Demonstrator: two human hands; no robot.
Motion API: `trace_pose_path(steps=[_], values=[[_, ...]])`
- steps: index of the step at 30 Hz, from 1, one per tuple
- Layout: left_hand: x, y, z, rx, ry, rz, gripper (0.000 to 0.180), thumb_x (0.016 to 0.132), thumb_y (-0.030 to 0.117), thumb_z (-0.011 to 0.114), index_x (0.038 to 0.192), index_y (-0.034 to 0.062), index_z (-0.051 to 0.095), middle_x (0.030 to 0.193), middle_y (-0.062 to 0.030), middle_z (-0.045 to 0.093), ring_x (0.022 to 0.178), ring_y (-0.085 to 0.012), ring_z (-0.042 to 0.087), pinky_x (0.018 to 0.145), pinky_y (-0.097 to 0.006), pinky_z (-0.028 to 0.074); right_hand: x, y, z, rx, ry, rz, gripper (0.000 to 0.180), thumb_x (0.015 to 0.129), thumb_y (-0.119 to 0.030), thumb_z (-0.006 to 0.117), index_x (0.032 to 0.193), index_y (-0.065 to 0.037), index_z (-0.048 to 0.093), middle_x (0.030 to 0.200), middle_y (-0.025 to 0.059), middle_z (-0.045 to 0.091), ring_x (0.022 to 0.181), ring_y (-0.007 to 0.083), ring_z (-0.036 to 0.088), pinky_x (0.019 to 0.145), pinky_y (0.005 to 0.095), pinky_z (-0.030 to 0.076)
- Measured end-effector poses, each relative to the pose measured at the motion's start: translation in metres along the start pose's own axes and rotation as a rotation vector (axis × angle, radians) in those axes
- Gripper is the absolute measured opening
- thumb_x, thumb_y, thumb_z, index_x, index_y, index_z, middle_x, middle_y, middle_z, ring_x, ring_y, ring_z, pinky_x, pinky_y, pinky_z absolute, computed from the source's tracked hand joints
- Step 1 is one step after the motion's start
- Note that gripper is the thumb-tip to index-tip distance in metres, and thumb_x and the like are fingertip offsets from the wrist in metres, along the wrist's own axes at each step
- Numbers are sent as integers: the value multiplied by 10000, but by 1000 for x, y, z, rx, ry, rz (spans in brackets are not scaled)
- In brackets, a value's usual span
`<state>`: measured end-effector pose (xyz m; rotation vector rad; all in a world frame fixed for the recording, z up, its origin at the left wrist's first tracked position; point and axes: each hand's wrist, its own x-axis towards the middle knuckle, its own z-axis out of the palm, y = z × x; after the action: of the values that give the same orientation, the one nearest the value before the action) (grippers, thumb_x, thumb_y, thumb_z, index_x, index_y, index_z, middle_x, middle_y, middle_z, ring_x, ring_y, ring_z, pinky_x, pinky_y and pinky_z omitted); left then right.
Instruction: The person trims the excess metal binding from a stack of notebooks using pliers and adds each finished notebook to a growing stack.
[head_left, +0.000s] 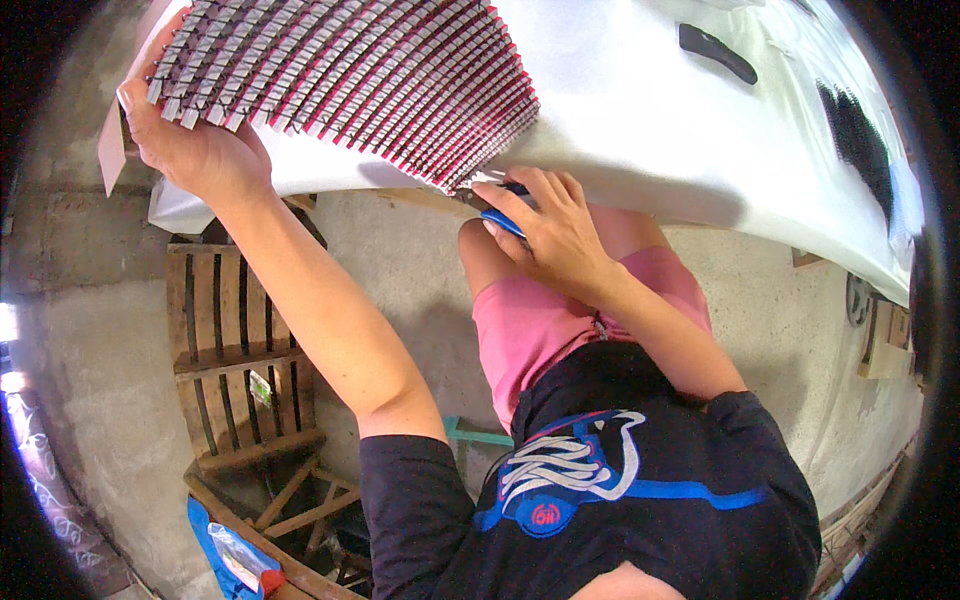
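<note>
A flexible panel (pixel 350 70) of silvery-white pieces in rows, threaded with red and black strands, spreads over the upper left. My left hand (pixel 205 155) grips its left edge, the thumb outside and the other fingers partly hidden by the panel. Close to the panel's near right corner, my right hand (pixel 550 225) is closed round a small tool with a blue handle (pixel 503 222) and a dark upper part. The tool's working end is mostly covered by my fingers and the corner, so its exact kind is unclear.
White sheeting covers the work table (pixel 630 90). On it lie a black curved strip (pixel 717 53) and a black bristly or meshed piece (pixel 858 145) farther right. A slatted wooden seat (pixel 235 350) stands below left, near a blue bag (pixel 215 535). My knees are under the table edge.
</note>
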<state>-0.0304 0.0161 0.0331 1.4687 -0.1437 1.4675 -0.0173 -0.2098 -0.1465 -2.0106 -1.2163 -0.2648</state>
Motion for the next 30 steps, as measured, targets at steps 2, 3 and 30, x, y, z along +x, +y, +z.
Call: trace_pose_path(steps=[2, 3, 30], values=[[0, 0, -1, 6, -16, -4, 464, 925, 343, 339, 1004, -28, 607, 973, -144, 654, 862, -211, 650, 778, -315, 534, 1, 2, 3, -65, 45, -63, 422, 782, -210, 640, 1196, -184, 565, 1109, 93, 511, 1047, 266, 494, 939, 436, 339], [1, 0, -1, 9, -23, -5, 465, 925, 343, 339, 1006, -29, 606, 971, -145, 654, 860, -211, 650, 778, -314, 534, 1, 3, 4, -84, 52, -77, 428, 778, -205, 643, 1198, -187, 566, 1108, 93, 509, 1041, 263, 496, 935, 436, 342], [2, -2, -2, 135, 17, -21, 575, 905, 407, 292, 1081, -47, 599, 1045, -165, 638, 966, -280, 623, 859, -401, 511, -8, 1, 7, -43, 25, 11, 409, 802, -177, 621, 1207, -175, 563, 1122, 100, 515, 1001, 259, 517, 879, 407, 375]])
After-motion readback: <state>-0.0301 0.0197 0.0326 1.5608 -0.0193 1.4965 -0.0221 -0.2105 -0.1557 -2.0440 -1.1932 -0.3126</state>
